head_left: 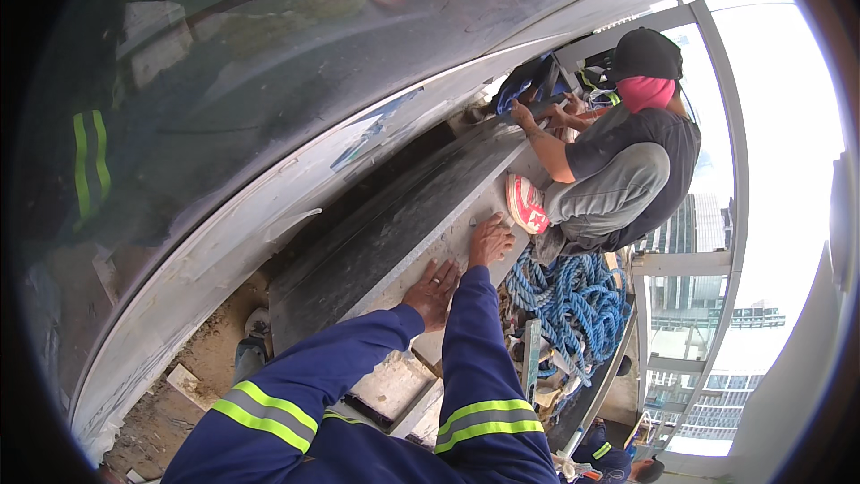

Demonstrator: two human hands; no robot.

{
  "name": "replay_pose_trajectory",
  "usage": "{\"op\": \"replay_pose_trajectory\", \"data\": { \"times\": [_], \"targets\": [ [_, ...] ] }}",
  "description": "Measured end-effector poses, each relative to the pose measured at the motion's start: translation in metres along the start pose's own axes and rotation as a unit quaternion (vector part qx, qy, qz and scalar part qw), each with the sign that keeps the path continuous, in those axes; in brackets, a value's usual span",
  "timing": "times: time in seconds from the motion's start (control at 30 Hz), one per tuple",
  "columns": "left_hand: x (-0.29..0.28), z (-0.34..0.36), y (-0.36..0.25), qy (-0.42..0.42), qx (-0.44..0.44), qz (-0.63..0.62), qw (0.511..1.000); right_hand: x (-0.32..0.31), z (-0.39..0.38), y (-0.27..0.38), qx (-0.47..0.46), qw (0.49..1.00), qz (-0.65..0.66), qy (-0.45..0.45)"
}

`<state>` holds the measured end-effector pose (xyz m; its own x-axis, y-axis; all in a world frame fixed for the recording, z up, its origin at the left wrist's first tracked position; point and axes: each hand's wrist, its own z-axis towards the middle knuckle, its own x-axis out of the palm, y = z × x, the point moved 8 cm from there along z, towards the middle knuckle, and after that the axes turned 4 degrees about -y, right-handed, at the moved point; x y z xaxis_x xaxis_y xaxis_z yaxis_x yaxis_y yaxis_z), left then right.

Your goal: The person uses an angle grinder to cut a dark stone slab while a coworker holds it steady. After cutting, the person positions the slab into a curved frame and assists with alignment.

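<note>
A long grey slab (376,237), like stone, stands on its edge and runs from near me toward the far right. My left hand (431,294) rests flat against the pale side of the slab, fingers spread, with a ring on one finger. Farther along the same pale side, my right hand (491,240) also lies with its fingers apart, close to a co-worker's red and white shoe (527,203). Neither hand is wrapped around anything. At the slab's far end, a crouching co-worker (640,148) in a dark cap has hands on its top edge.
Coiled blue rope (578,309) lies to the right, beside a metal-framed railing (736,170) with tall buildings beyond. A reflective curved glass wall (269,90) rises on the left. Debris and a wood scrap (185,384) lie on the dusty floor. Another person (609,457) is at the lower right.
</note>
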<state>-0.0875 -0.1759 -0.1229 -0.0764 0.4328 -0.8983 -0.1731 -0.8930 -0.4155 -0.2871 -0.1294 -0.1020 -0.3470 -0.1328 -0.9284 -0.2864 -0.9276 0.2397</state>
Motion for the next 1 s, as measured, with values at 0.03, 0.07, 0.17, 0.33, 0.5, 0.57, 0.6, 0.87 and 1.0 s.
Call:
{"op": "replay_pose_trajectory", "data": {
  "times": [0.03, 0.07, 0.17, 0.33, 0.5, 0.57, 0.6, 0.87, 1.0],
  "targets": [
    [0.0003, 0.0001, -0.0003, -0.003, 0.000, -0.001, 1.000, 0.0000, 0.0003, -0.0004, 0.000, 1.000, 0.000, -0.003],
    [0.0009, 0.0004, -0.0005, -0.004, -0.001, -0.007, 1.000, 0.0002, 0.0008, -0.0008, 0.000, 1.000, 0.001, -0.004],
    [-0.0032, -0.0001, 0.0003, 0.004, -0.004, -0.018, 1.000, 0.0012, 0.0010, -0.0012, 0.000, 1.000, 0.001, -0.005],
    [-0.0027, -0.0001, 0.0002, 0.011, -0.005, -0.020, 1.000, 0.0022, 0.0004, -0.0023, 0.000, 1.000, 0.000, -0.008],
    [0.0051, 0.0009, -0.0013, 0.006, -0.007, -0.011, 1.000, 0.0034, 0.0018, -0.0036, -0.005, 1.000, -0.007, -0.010],
    [0.0060, 0.0014, -0.0013, 0.004, -0.006, -0.014, 1.000, 0.0026, 0.0027, -0.0040, -0.004, 1.000, -0.007, -0.012],
    [0.0041, 0.0008, -0.0001, 0.007, -0.008, -0.018, 1.000, 0.0028, 0.0017, -0.0028, -0.004, 1.000, -0.006, -0.009],
    [0.0050, 0.0027, 0.0009, 0.000, -0.004, -0.003, 1.000, 0.0021, 0.0031, -0.0006, -0.006, 1.000, -0.006, -0.016],
    [-0.0004, 0.0040, -0.0045, 0.066, -0.018, -0.052, 0.996, 0.0039, 0.0032, -0.0026, 0.006, 1.000, 0.012, 0.020]
  ]
}}
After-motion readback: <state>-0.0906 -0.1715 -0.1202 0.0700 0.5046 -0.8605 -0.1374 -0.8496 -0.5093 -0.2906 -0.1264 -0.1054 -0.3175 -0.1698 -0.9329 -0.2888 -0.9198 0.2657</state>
